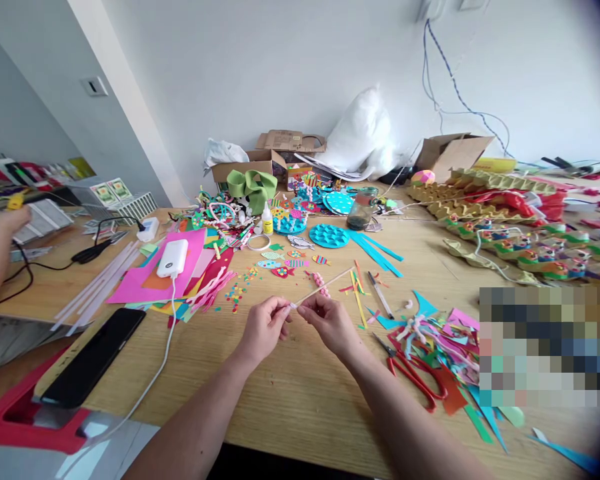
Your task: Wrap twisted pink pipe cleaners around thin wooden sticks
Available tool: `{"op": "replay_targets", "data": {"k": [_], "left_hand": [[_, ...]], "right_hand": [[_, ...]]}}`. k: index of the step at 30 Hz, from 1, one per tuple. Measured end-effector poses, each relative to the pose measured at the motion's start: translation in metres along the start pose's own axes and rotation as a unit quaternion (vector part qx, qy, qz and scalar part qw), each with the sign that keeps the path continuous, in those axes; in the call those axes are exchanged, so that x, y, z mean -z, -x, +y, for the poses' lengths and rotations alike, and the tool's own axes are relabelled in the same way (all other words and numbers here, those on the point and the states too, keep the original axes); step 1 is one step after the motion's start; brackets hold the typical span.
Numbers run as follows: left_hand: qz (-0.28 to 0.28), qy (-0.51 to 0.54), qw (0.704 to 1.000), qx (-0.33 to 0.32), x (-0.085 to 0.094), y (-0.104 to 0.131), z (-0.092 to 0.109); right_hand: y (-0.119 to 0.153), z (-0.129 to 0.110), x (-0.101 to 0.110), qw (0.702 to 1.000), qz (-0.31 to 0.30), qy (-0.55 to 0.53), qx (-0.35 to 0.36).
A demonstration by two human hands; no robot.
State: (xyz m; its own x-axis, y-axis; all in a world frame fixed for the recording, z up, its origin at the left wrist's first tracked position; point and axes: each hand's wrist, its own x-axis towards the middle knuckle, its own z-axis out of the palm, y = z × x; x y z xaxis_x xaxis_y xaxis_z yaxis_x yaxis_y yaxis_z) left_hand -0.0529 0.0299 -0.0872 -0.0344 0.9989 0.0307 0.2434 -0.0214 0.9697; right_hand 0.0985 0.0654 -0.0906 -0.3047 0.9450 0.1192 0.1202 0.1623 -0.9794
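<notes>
Above the middle of the wooden table, my left hand and my right hand meet at the fingertips. Both pinch a small whitish piece between them. A thin wooden stick slants up and right from my right fingers. Just behind my right hand lies a pink and white twisted piece. Small coloured dots are scattered to the left of my hands. Paper fish lie beyond them, near a blue round plate.
Red-handled scissors and paper scraps lie at right, a pen behind them. A phone, a white power bank and its cable are at left. Another person's hand shows at far left. Egg trays stand at right.
</notes>
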Motion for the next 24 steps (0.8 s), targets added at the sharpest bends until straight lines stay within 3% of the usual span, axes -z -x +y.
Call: {"op": "replay_targets", "data": {"k": [7,17,21,24], "left_hand": [[-0.08,0.224,0.964,0.118,0.005,-0.002,0.008],[-0.214,0.293,0.908,0.21,0.024,-0.006,0.003],[-0.225,0.286,0.908,0.21,0.025,-0.005,0.004],[-0.195,0.228,0.937,0.179,0.019,-0.002,0.005]], "right_hand": [[0.001,-0.005,0.003,0.999,-0.01,0.028,0.029],[0.002,-0.009,0.008,0.997,-0.064,-0.013,0.029],[0.001,-0.009,0.009,0.996,-0.076,-0.032,0.016],[0.0,-0.007,0.009,0.998,-0.062,-0.027,0.008]]}}
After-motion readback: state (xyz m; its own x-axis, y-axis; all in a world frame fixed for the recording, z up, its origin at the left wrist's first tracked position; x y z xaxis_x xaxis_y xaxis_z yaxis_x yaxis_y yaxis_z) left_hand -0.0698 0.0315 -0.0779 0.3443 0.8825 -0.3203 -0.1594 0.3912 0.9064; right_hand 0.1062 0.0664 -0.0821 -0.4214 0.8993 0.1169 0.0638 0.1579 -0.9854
